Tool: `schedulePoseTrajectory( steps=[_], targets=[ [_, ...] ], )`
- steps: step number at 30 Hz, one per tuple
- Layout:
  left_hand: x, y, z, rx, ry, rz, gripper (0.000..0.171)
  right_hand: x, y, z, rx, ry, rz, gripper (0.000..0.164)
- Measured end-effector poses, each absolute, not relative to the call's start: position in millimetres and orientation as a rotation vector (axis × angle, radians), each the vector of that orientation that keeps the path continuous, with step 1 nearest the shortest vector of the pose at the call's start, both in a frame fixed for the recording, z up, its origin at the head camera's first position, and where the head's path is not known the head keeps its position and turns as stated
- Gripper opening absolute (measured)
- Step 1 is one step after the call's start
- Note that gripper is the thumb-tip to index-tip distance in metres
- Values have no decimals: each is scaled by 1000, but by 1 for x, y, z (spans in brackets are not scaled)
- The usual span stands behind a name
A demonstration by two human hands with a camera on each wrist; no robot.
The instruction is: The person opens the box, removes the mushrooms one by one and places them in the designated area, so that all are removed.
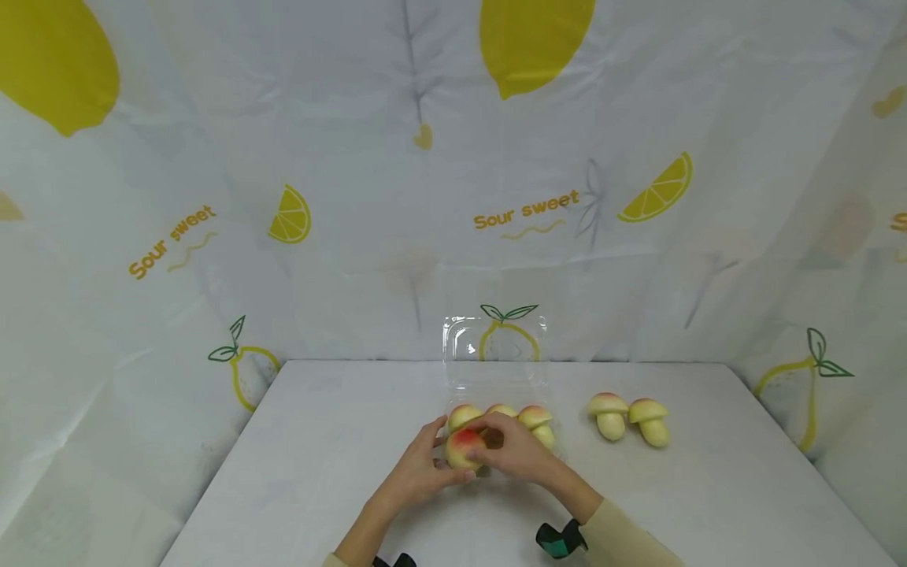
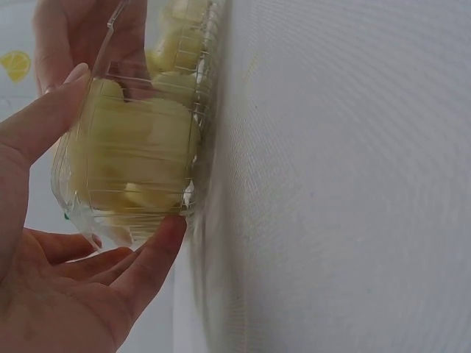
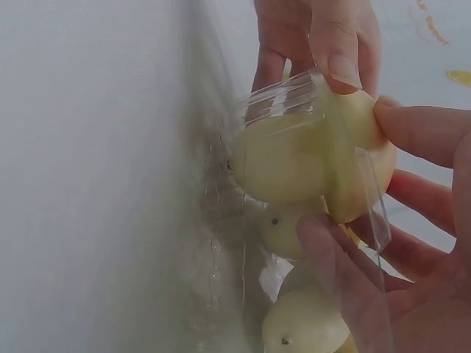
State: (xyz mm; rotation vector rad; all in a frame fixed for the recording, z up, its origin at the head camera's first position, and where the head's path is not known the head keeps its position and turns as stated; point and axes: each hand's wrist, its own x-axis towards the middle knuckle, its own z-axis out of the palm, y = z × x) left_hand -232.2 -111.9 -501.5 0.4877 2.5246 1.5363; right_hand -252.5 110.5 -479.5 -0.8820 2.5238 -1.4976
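Note:
A clear plastic hinged box (image 2: 70, 180) stands on the table with its transparent lid (image 1: 457, 374) raised at the back. Several pale yellow toy mushrooms with reddish caps (image 1: 534, 417) sit inside. My left hand (image 1: 418, 470) grips the box's left end, its thumb at the near rim and its fingers round the side. With my right hand (image 1: 520, 450) I pinch a mushroom (image 1: 464, 447) by its red-tinged cap at the near left corner. In the right wrist view its stem (image 3: 276, 160) points down into the box, behind the clear wall.
Two more toy mushrooms, one (image 1: 608, 415) beside the other (image 1: 648, 421), lie on the white table (image 1: 708, 488) to the right of the box. A white curtain (image 1: 368, 276) printed with lemons hangs behind the table and along both sides.

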Motion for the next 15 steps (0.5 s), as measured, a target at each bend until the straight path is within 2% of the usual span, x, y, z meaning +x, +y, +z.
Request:
schedulePoseTrajectory(
  steps=[15],
  targets=[
    [-232, -111, -500, 459, 2522, 1540, 105, -245, 123, -470, -845, 2521, -1584, 36]
  ],
)
